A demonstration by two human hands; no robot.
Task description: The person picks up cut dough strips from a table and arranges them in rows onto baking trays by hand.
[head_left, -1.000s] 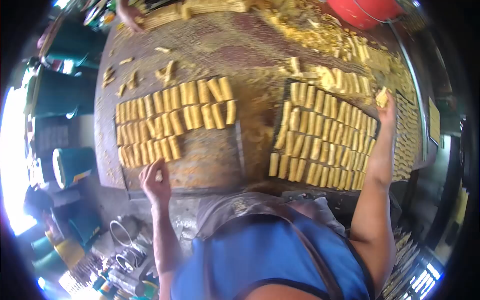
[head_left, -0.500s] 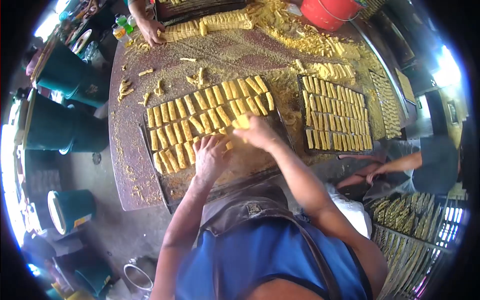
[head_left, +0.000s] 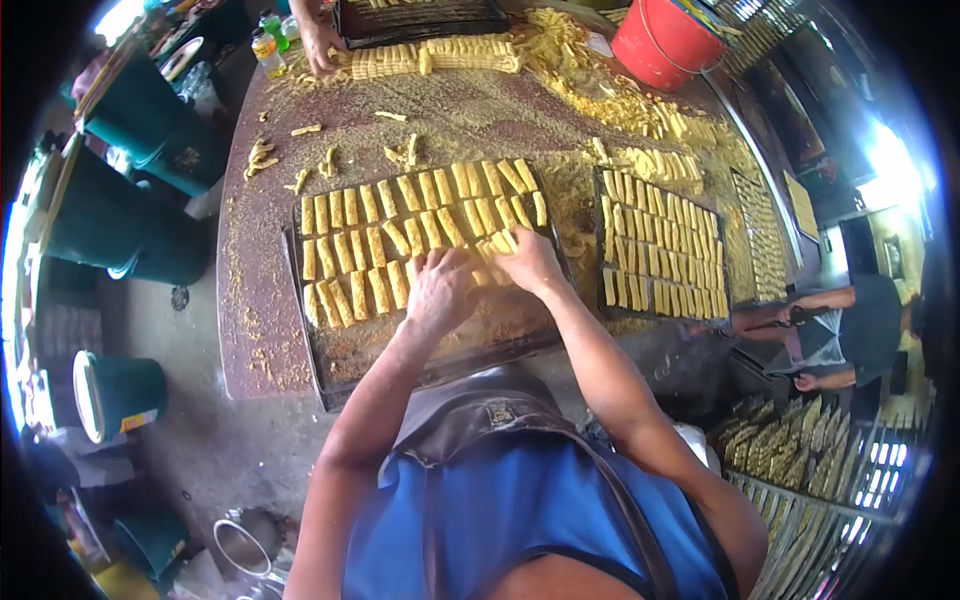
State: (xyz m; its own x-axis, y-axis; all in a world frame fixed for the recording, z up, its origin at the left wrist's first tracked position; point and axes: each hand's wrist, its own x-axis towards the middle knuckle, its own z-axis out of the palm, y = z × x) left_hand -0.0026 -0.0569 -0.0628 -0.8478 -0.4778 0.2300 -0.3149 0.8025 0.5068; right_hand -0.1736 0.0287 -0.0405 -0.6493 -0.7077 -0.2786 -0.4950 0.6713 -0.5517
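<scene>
A dark baking tray (head_left: 345, 372) lies in front of me with rows of pale yellow dough sticks (head_left: 385, 243) on it. My right hand (head_left: 530, 264) is closed round a small bunch of dough sticks (head_left: 497, 243), just above the tray's right half. Beside it, my left hand (head_left: 442, 288) reaches down at the end of the front row, fingers bent and close together. Its fingertips hide whatever they grip or touch. Bare, crumb-dusted metal shows along the tray's near side.
A second filled tray (head_left: 640, 300) stands to the right on the brown table (head_left: 260, 345). Behind lie loose dough scraps (head_left: 405, 152), stacked sticks (head_left: 470, 55) and a red bucket (head_left: 655, 50). Another person's hand (head_left: 320, 50) touches the far stack. A co-worker (head_left: 860, 325) stands at right.
My right hand has come lower and slightly right with its dough sticks. My left hand has shifted slightly right along the front row. The view has tilted a little; the co-worker at right has moved.
</scene>
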